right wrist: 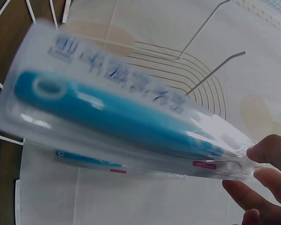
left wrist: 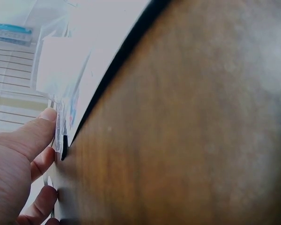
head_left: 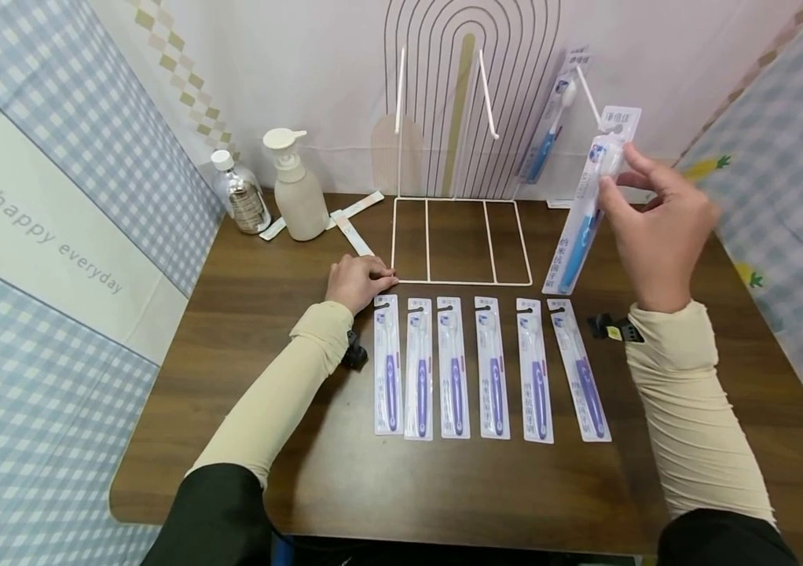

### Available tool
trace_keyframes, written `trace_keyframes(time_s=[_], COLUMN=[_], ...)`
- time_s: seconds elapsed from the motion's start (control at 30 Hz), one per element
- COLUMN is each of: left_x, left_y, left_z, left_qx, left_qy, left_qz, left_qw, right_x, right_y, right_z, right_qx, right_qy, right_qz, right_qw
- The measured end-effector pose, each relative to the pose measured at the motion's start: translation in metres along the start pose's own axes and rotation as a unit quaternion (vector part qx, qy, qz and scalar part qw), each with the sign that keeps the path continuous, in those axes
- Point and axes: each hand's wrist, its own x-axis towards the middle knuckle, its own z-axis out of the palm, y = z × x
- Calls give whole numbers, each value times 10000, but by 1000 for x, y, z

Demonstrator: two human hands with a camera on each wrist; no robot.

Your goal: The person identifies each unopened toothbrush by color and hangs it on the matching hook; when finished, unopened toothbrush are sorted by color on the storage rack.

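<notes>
The right hand [head_left: 659,228] pinches a packaged blue toothbrush [head_left: 585,212] near its top, holding it up at about two o'clock over the table [head_left: 246,330], with the card's hang hole close to the rightmost peg [head_left: 588,98] of the white wire rack [head_left: 461,236]. A second blue pack [head_left: 550,130] already hangs just behind. To do this well, I judge the pack should be kept upright and square to the peg — the grip low enough to leave the hole free — and slid on along the peg's line rather than twisted.

The left hand [head_left: 359,281] rests on the table at the rack's near-left corner, fingers curled loosely and touching the base wire; it seems to steady the rack, and should hold firm.

Six purple-handled packs [head_left: 489,368] lie in a row at six o'clock from the rack.

The head view alone shows peg, hole and row together. The right wrist view shows the blue pack [right wrist: 122,117] close up and blurred, with fingertips [right wrist: 267,154] at its end. The left wrist view shows only the thumb [left wrist: 35,133] against a pack's edge.
</notes>
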Motion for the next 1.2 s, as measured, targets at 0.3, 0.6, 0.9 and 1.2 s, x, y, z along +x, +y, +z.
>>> trace_keyframes(time_s=[0.3, 0.6, 0.9, 1.2], left_x=[5, 6, 1, 0], left_y=[7, 4, 2, 2], left_z=[-9, -10, -5, -1], left_qx=[37, 61, 119, 149], left_qy=[59, 90, 57, -8], left_qz=[58, -46, -88, -47], left_qw=[10000, 9999, 9999, 9999], right_x=[1, 27, 77, 89], right_y=[-1, 15, 37, 49], right_z=[7, 41, 98, 115], right_qx=[74, 5, 93, 51], right_qy=[172, -43, -158, -207], right_qz=[98, 244, 723, 1128], right_qw=[9998, 9997, 9972, 9934])
